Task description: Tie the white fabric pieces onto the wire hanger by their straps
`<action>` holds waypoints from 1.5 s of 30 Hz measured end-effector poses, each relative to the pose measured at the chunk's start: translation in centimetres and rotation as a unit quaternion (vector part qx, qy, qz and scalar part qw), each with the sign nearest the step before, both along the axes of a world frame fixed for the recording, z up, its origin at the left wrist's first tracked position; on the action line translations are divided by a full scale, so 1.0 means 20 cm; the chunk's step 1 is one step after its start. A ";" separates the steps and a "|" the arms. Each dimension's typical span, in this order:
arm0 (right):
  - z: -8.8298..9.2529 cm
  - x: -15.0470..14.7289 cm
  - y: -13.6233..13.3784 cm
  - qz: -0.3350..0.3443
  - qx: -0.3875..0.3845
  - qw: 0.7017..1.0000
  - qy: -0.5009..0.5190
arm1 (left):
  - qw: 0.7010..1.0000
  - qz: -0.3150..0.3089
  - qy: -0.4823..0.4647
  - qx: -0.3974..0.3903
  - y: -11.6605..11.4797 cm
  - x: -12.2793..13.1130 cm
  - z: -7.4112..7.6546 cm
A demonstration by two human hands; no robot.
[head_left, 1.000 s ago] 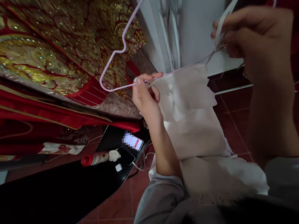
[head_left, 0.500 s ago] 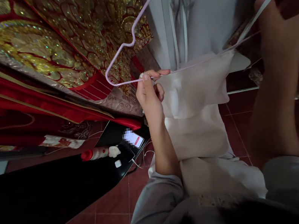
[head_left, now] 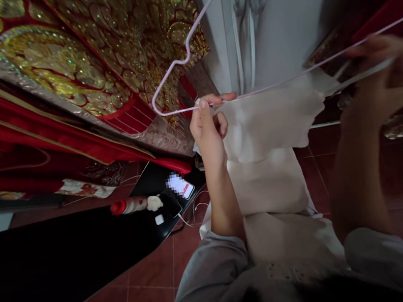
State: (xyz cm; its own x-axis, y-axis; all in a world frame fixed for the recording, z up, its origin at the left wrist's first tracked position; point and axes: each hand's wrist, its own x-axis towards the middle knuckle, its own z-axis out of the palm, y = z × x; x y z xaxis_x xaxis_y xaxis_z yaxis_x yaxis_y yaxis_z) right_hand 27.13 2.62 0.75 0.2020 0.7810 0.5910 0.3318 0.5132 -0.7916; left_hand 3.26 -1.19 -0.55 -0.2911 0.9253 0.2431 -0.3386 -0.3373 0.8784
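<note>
My left hand [head_left: 209, 124] pinches the lower bar of a thin pale-pink clothes hanger [head_left: 171, 66] and the top edge of a cream garment [head_left: 274, 121]. The garment hangs down toward my lap in folds. To the right, my right hand [head_left: 397, 64] is blurred by motion, close under the hanger's lower bar. A white strap [head_left: 357, 76] runs from the garment's right corner into this hand, whose fingers look curled around it. Exactly how they grip is smeared.
Gold-sequined red garments [head_left: 92, 50] hang at the left. A black table [head_left: 70, 266] below them bears a phone [head_left: 188, 189], a red-capped bottle [head_left: 128, 206] and a small white case [head_left: 159, 220]. Ahead stands a grey-white panel [head_left: 280, 19]. Red tiles [head_left: 145, 274] cover the floor.
My right hand has come down from the upper right, and the white strap has lowered with it. The hanger has shifted slightly right. My left hand keeps its pinch.
</note>
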 end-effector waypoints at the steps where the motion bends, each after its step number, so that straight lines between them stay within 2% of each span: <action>1: 0.01 -0.02 -0.03 -0.001 -0.004 1.000 -0.008 | 1.000 0.002 0.003 0.001 0.00 0.01 0.00; 4: 0.02 -0.04 -0.10 -0.017 -0.007 0.999 -0.031 | 1.000 0.020 0.015 0.002 0.00 0.03 -0.02; 6: 0.00 -0.04 -0.11 -0.020 -0.005 0.998 -0.066 | 0.997 0.068 0.025 0.010 0.00 0.00 -0.05; 10: -0.04 -0.06 -0.10 -0.006 0.053 0.993 -0.104 | 0.969 0.234 0.070 0.028 0.03 -0.18 -0.11; 13: -0.04 -0.08 -0.08 0.032 0.054 0.992 -0.110 | 0.953 0.263 0.132 0.066 0.03 -0.34 -0.11; 16: -0.04 -0.08 -0.08 0.059 0.057 0.990 -0.111 | 0.953 0.240 0.154 0.107 0.00 -0.45 -0.04; 19: -0.03 -0.07 -0.09 0.058 0.044 0.989 -0.126 | 0.961 0.139 0.211 0.111 -0.02 -0.51 0.07; 21: -0.03 -0.07 -0.10 0.058 0.037 0.989 -0.131 | 0.953 0.081 0.273 0.108 -0.02 -0.55 0.14; 25: -0.06 -0.08 -0.09 0.056 0.065 0.989 -0.119 | 0.904 0.101 0.394 0.134 0.04 -0.62 0.26; 28: -0.08 -0.09 -0.09 0.051 0.052 0.990 -0.123 | 0.885 0.089 0.422 0.173 0.11 -0.63 0.31; 34: -0.09 -0.09 -0.08 0.050 0.062 0.992 -0.098 | 0.869 0.015 0.459 0.185 0.16 -0.59 0.34; 37: -0.09 -0.08 -0.08 0.042 0.054 0.991 -0.116 | 0.878 0.004 0.445 0.176 0.18 -0.61 0.31; 41: -0.08 -0.09 -0.10 0.046 0.038 0.986 -0.154 | 0.895 -0.088 0.419 0.123 0.21 -0.63 0.26; 43: -0.08 -0.11 -0.11 0.056 0.049 0.986 -0.151 | 0.898 -0.063 0.418 0.120 0.21 -0.61 0.25; 45: -0.08 -0.12 -0.11 0.060 0.058 0.986 -0.143 | 0.895 0.008 0.420 0.149 0.21 -0.55 0.26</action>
State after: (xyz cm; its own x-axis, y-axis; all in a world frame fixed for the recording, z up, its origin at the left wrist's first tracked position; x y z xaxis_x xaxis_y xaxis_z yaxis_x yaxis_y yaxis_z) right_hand 24.77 0.47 -0.88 -0.0748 0.7134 0.6967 0.4642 0.6433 -0.6089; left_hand -7.76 3.08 4.58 0.0974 0.7805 0.6175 0.4065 -0.5975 0.6912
